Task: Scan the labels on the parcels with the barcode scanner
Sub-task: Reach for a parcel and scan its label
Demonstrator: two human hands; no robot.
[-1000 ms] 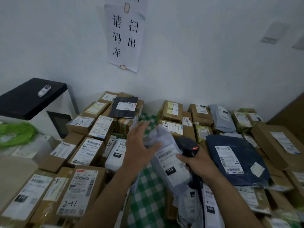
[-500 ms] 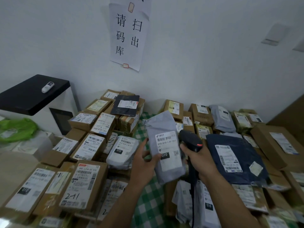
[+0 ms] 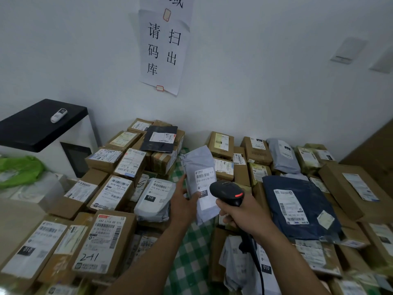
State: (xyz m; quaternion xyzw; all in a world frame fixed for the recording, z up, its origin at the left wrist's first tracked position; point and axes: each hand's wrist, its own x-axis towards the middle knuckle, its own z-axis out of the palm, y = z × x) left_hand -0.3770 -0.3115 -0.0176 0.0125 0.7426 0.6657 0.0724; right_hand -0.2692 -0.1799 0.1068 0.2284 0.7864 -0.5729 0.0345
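Left hand (image 3: 185, 206) grip is holding one grey plastic mailer (image 3: 198, 160); right hand (image 3: 242, 216) grip, one black barcode scanner (image 3: 226, 192), now swung across the label (image 3: 204, 179).

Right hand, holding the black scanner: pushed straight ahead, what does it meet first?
Probably the grey plastic mailer bag held by the left hand, just beyond the black barcode scanner; depth unclear.

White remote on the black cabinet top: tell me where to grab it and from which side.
Come from above and pinch the white remote across its two long sides, near the middle. It lies flat and slantwise on the black top with bare surface around it, so fingers should fit.
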